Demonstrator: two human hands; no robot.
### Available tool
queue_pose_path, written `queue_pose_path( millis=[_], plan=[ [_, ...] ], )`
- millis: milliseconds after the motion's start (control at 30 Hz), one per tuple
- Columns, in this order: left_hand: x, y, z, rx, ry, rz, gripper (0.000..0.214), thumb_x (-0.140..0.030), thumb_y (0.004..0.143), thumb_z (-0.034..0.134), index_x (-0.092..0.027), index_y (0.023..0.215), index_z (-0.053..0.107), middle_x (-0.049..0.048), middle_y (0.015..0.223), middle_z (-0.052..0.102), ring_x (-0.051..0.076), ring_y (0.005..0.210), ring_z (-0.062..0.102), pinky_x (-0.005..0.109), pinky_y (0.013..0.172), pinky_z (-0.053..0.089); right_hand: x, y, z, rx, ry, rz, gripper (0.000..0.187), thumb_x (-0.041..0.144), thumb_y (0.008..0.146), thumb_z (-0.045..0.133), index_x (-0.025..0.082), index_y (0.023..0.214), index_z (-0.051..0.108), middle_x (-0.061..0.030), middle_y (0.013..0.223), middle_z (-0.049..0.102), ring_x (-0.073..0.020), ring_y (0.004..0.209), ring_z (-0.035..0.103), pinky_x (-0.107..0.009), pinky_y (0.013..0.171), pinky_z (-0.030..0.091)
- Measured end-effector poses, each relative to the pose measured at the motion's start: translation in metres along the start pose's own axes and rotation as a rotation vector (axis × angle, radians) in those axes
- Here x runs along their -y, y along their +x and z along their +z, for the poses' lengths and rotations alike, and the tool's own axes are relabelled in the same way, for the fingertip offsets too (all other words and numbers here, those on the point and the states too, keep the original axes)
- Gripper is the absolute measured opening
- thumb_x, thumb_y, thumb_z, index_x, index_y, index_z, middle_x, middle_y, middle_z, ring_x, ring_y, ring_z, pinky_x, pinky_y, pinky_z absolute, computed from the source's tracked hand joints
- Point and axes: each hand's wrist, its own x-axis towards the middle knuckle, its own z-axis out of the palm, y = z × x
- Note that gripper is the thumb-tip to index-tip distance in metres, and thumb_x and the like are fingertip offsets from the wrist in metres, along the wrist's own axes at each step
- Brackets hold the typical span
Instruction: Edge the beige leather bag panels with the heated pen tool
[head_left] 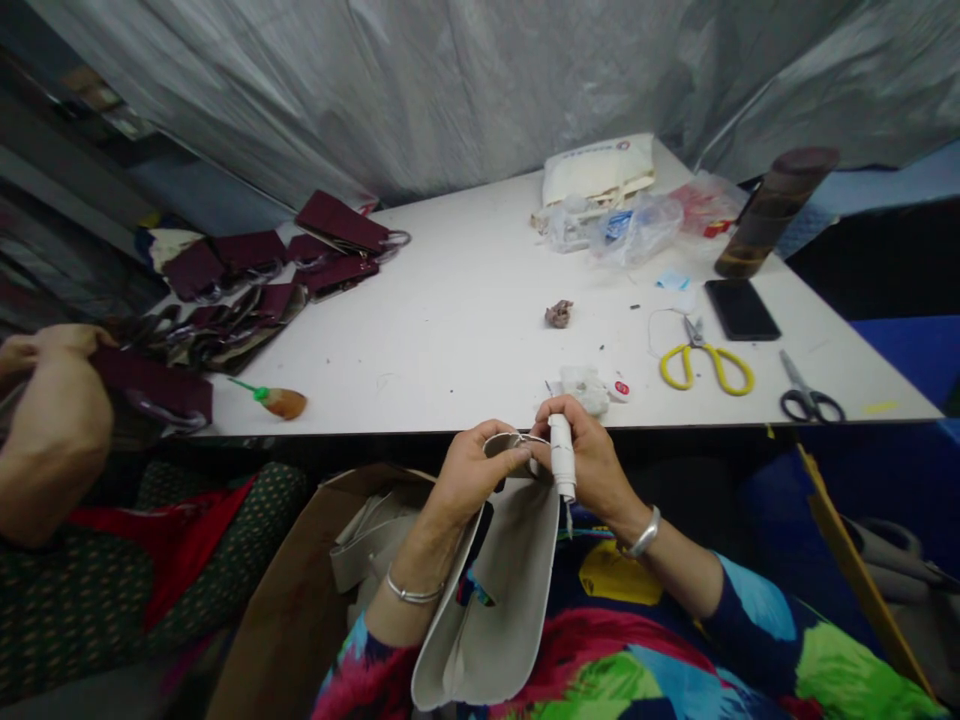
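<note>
1. Nearest, the pale grey piece (517,560) hangs between the wrists over the lap, its broad rounded end low and its curled upper edge up at the fingers, just short of the table (450,340).
2. Left of it, an open cardboard box (289,610) holds more pale pieces (379,530), loosely heaped.
3. The left hand (469,470) is closed on the piece's upper edge, thumb laid across it.
4. The right hand (589,450) is right beside the left, fingers curled round a white-handled tool (562,460) with its thin metal point downward; its fingertips meet the same edge.
5. Along the table's near side lie a green-nozzled squeeze bottle (283,402) with amber-brown contents, a crumpled clear wrapper (586,388) and black-handled scissors (810,400).
6. A co-worker's forearm (60,430) reaches in at far left, the hand at maroon bags (247,255).
7. Beyond, yellow-handled scissors (697,355) lie near a phone (742,308); past it stands a dark bottle (776,215), its contents hard to tell.
8. Farther back, a clear plastic bag (649,228) shows something blue inside, before a folded cream cloth bag (600,170).
</note>
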Motion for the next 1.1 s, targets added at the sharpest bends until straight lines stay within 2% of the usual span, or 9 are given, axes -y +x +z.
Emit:
queue_pose_path(
  millis=[200, 333, 433, 500, 600, 700, 867, 967, 1100],
  plan=[
    [0.002, -0.017, -0.016, -0.139, 0.108, 0.136, 0.020, -0.033, 0.074, 0.081, -0.015, 0.078, 0.073, 0.0007, 0.066, 0.065, 0.013, 0.061, 0.056, 0.022, 0.058, 0.045, 0.010, -0.011, -0.003, 0.183, 0.102, -0.054, 0.028, 0.041, 0.097, 0.079, 0.022, 0.107, 0.061, -0.0025, 0.097, 0.069, -0.0193, 0.083, 0.066, -0.029, 0.074, 0.053],
    [-0.016, -0.045, -0.079, -0.324, 0.023, 0.137, 0.020, -0.029, 0.067, 0.087, -0.017, 0.075, 0.073, 0.0022, 0.081, 0.070, 0.015, 0.070, 0.061, 0.022, 0.060, 0.050, 0.013, -0.019, -0.035, 0.037, 0.129, -0.131, 0.030, 0.047, 0.106, 0.069, 0.024, 0.122, 0.058, -0.0060, 0.103, 0.072, -0.0236, 0.095, 0.071, -0.037, 0.089, 0.056],
    [-0.038, -0.062, -0.127, -0.466, -0.097, 0.047, 0.028, -0.031, 0.062, 0.091, -0.017, 0.075, 0.071, 0.0008, 0.090, 0.071, 0.017, 0.076, 0.063, 0.022, 0.061, 0.053, 0.010, -0.019, -0.070, -0.104, 0.056, -0.129, 0.045, 0.061, 0.108, 0.059, 0.022, 0.128, 0.062, -0.0059, 0.094, 0.070, -0.0228, 0.083, 0.069, -0.035, 0.077, 0.057],
    [-0.050, -0.061, -0.138, -0.458, -0.113, -0.012, 0.027, -0.031, 0.064, 0.090, -0.017, 0.075, 0.069, 0.0002, 0.087, 0.070, 0.017, 0.075, 0.063, 0.023, 0.061, 0.052, 0.005, -0.016, -0.088, -0.179, -0.034, -0.080, 0.049, 0.065, 0.107, 0.058, 0.020, 0.122, 0.069, -0.0049, 0.088, 0.066, -0.0205, 0.075, 0.064, -0.030, 0.067, 0.053],
    [-0.050, -0.036, -0.111, -0.253, -0.116, -0.140, 0.032, -0.035, 0.062, 0.090, -0.017, 0.078, 0.070, 0.0022, 0.073, 0.068, 0.016, 0.061, 0.060, 0.024, 0.055, 0.049, -0.008, -0.010, -0.101, -0.295, -0.135, -0.014, 0.043, 0.061, 0.105, 0.063, 0.019, 0.104, 0.073, -0.0018, 0.077, 0.060, -0.0172, 0.066, 0.057, -0.026, 0.059, 0.048],
    [-0.023, 0.005, -0.047, -0.031, -0.130, -0.210, 0.033, -0.037, 0.062, 0.089, -0.016, 0.079, 0.071, 0.0026, 0.066, 0.067, 0.016, 0.057, 0.059, 0.026, 0.056, 0.048, -0.019, -0.005, -0.101, -0.320, -0.170, 0.019, 0.040, 0.060, 0.103, 0.067, 0.020, 0.099, 0.065, 0.0005, 0.075, 0.060, -0.0161, 0.063, 0.056, -0.025, 0.057, 0.047],
    [0.033, 0.040, 0.054, 0.086, 0.102, -0.113, 0.021, -0.032, 0.068, 0.078, -0.013, 0.076, 0.076, 0.0045, 0.072, 0.072, 0.017, 0.069, 0.062, 0.027, 0.068, 0.048, -0.025, -0.005, -0.104, -0.288, -0.318, -0.025, 0.035, 0.056, 0.102, 0.071, 0.021, 0.104, 0.065, -0.0004, 0.081, 0.064, -0.0190, 0.071, 0.059, -0.030, 0.066, 0.048],
    [0.044, 0.038, 0.078, 0.134, 0.137, -0.154, 0.016, -0.029, 0.071, 0.074, -0.015, 0.077, 0.077, 0.0041, 0.075, 0.073, 0.018, 0.072, 0.064, 0.027, 0.069, 0.048, -0.025, -0.003, -0.108, -0.312, -0.400, -0.079, 0.034, 0.055, 0.104, 0.068, 0.021, 0.104, 0.068, -0.0025, 0.086, 0.066, -0.0212, 0.074, 0.062, -0.034, 0.070, 0.049],
    [0.039, 0.037, 0.077, 0.177, 0.160, -0.177, 0.014, -0.030, 0.074, 0.074, -0.016, 0.075, 0.076, 0.0034, 0.075, 0.073, 0.018, 0.072, 0.064, 0.026, 0.068, 0.047, -0.030, 0.001, -0.111, -0.270, -0.409, -0.060, 0.032, 0.055, 0.108, 0.063, 0.023, 0.107, 0.068, -0.0037, 0.089, 0.067, -0.0233, 0.076, 0.064, -0.036, 0.070, 0.050]
  ],
)
